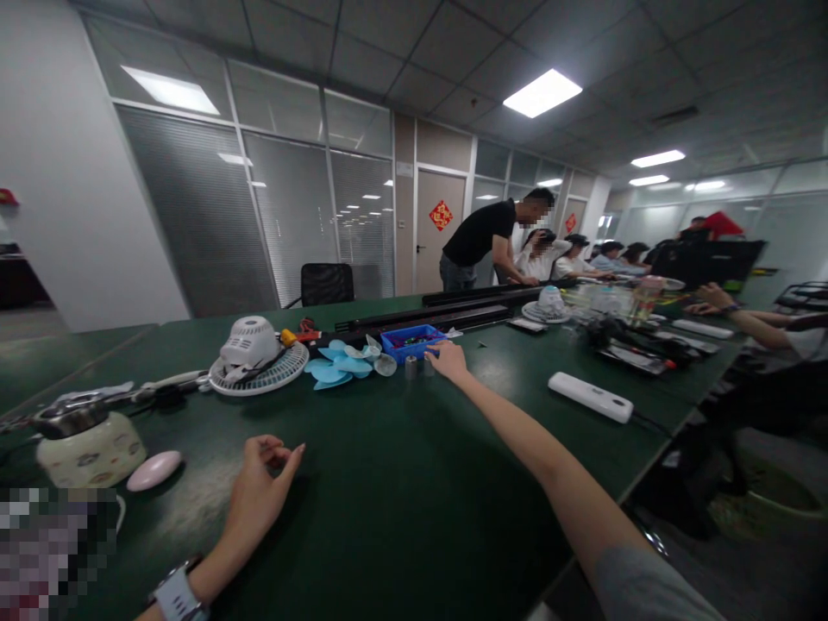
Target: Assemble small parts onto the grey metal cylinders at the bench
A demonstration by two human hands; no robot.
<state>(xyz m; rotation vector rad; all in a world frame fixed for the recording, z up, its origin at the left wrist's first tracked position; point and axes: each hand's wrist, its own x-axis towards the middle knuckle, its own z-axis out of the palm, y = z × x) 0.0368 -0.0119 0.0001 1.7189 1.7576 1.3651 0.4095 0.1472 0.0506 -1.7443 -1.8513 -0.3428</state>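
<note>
The right hand [448, 359] is stretched far out over the green table [401, 509], palm down, fingers spread and holding nothing; the fingertips are laid against the near wall of a small blue tray [414, 341]. Just to the left of this hand, two small grey cylinders [410, 366] are stood upright on the table, near the thumb but apart from it. Further left of them, blue fan blades [333, 362] are laid flat, and beyond those a white fan grille [257, 369] with its motor housing on top is seen. Behind the tray, long black rails [453, 315] are run across the table.

The left hand [259, 483] is rested on the table close to the body, loosely curled with the thumb and fingertips pinched together; whether anything small is held between them cannot be told. A watch [176, 595] is worn on its wrist. To the left of this hand a pink oval object [153, 470] is lain, and beside that a patterned pot [90, 444].

Between the two hands a wide stretch of bare table is left. To the right of the right forearm a white power strip [590, 397] is set near the table's right edge [653, 470], which is cut diagonally toward the body. Other people [492, 237] are seen at the far end.
</note>
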